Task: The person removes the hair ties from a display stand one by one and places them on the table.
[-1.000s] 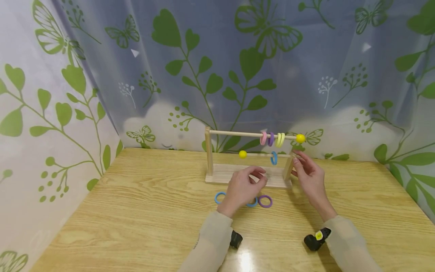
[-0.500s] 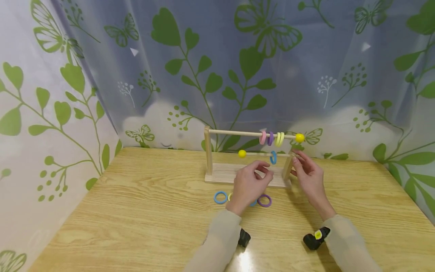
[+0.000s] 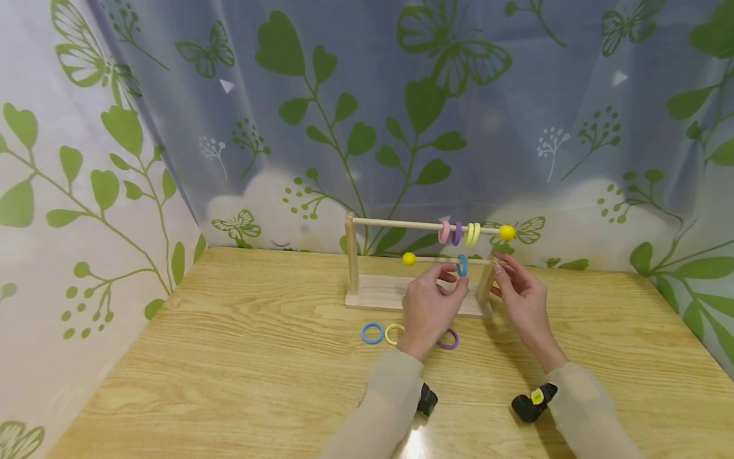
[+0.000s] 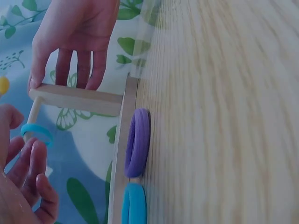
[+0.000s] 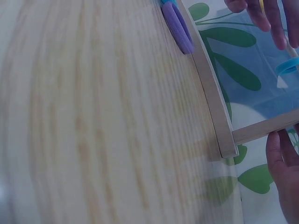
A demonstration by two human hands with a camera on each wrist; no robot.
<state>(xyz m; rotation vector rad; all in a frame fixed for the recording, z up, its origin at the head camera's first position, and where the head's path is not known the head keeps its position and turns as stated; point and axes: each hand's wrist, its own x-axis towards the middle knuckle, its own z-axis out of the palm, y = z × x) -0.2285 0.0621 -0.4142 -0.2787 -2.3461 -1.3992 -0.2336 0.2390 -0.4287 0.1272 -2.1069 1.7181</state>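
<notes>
A wooden stand (image 3: 373,293) carries two rods on posts. On its lower rod, tipped with a yellow ball (image 3: 409,259), hangs a blue ring (image 3: 462,265). My left hand (image 3: 431,309) is right below that ring, thumb and fingers loosely bent and spread; in the right wrist view its fingertips show a little apart from the ring (image 5: 287,66). My right hand (image 3: 520,306) grips the top of the short right post (image 4: 77,99) between thumb and fingers, the other fingers extended behind it.
Pink (image 3: 444,232), purple (image 3: 457,234) and two yellow rings (image 3: 473,235) hang on the upper rod, which ends in a yellow ball (image 3: 507,233). Before the stand lie blue (image 3: 372,333), yellow (image 3: 393,334) and purple rings (image 3: 450,338), plus another blue ring (image 4: 134,205). A patterned curtain (image 3: 367,127) stands behind.
My left hand has moved right and up, from over the stand's base to just beneath the blue ring. My right hand keeps its grip on the post.
</notes>
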